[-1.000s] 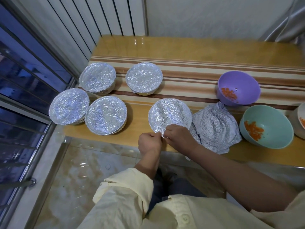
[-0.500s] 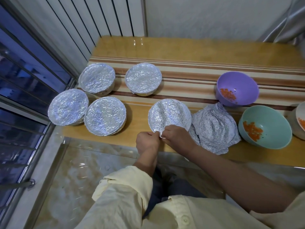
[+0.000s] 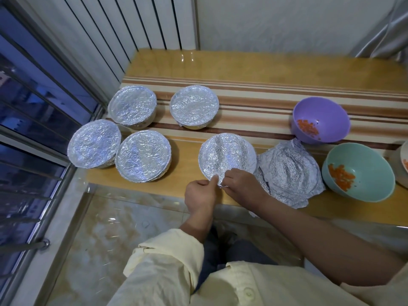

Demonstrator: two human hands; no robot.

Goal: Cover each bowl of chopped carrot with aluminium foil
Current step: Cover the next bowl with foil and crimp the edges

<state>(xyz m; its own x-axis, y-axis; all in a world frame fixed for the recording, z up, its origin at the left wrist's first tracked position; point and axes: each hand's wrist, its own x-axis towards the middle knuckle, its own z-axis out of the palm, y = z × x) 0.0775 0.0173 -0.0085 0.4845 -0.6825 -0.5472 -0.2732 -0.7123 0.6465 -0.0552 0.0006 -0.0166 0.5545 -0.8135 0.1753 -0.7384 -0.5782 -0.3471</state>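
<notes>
Nothing has shifted: left hand (image 3: 199, 194) and right hand (image 3: 239, 184) pinch the foil edge (image 3: 219, 181) mid-crimp; next, presumably fold it under.

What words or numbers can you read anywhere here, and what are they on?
None to read. The foil pinched by the left hand and right hand, the loose foil sheets, the purple bowl, the teal bowl and the table carry no writing.
</notes>
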